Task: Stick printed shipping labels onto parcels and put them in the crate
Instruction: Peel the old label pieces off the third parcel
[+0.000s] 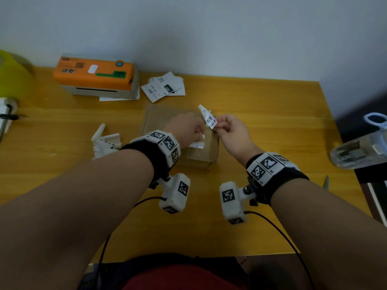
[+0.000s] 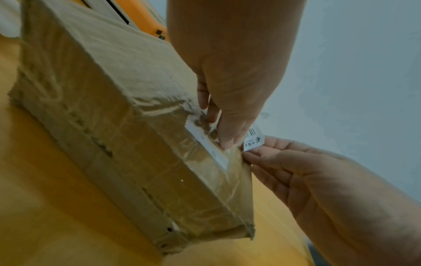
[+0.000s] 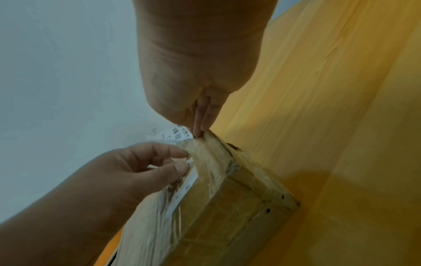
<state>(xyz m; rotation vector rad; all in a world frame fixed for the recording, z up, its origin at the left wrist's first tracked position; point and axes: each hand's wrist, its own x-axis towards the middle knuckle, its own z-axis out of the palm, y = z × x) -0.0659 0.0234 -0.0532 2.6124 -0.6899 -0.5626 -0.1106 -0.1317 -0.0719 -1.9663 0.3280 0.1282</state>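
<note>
A person's right hand (image 1: 231, 130) pinches a thin, curling label (image 1: 208, 117) at 12 o'clock; the left hand (image 1: 186, 130) pinches paper on the taped parcel (image 1: 201, 151), mid-bench (image 1: 230, 237). Flimsy, likely sticky: hold by edges.

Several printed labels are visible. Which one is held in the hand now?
The curled label with the barcode, pinched by the right hand above the parcel. The other labels lie loose on the table beside the orange printer.

A yellow wooden table (image 1: 261, 101) fills the middle of the head view beneath a pale grey wall (image 1: 209, 28). A white plastic bracket-like piece (image 1: 105, 141) lies left of centre. At the right edge sits a clear plastic container (image 1: 360, 151); a lime-green object (image 1: 10, 74) shows at the upper left.
</note>
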